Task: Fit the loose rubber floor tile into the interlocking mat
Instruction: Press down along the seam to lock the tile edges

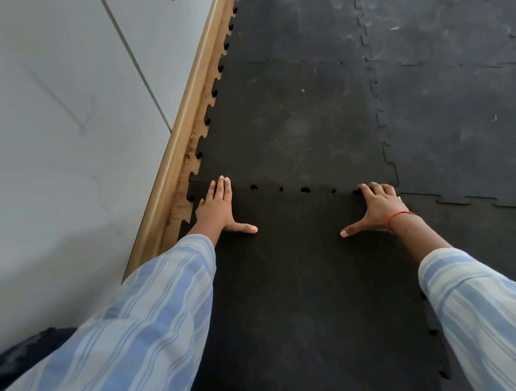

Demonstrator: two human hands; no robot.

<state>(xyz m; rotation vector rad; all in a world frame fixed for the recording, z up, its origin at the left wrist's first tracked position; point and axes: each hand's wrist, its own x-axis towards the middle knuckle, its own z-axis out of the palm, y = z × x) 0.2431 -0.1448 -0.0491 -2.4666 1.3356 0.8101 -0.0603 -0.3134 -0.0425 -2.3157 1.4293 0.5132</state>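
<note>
The loose black rubber tile (306,285) lies flat in front of me, its far toothed edge meeting the laid interlocking mat (300,122). Small dark gaps (305,189) show along that seam. My left hand (218,208) rests flat on the tile's far left corner, fingers together, thumb spread. My right hand (377,207) presses on the far right corner, fingertips curled at the seam, thumb out. Neither hand grips anything. The tile's right edge (434,333) shows open notches beside my right sleeve.
A wooden skirting board (182,139) runs along the pale wall (54,120) on the left, with a strip of bare floor (184,199) beside the mat's toothed edge. More laid mat tiles (463,112) extend to the right and far ahead.
</note>
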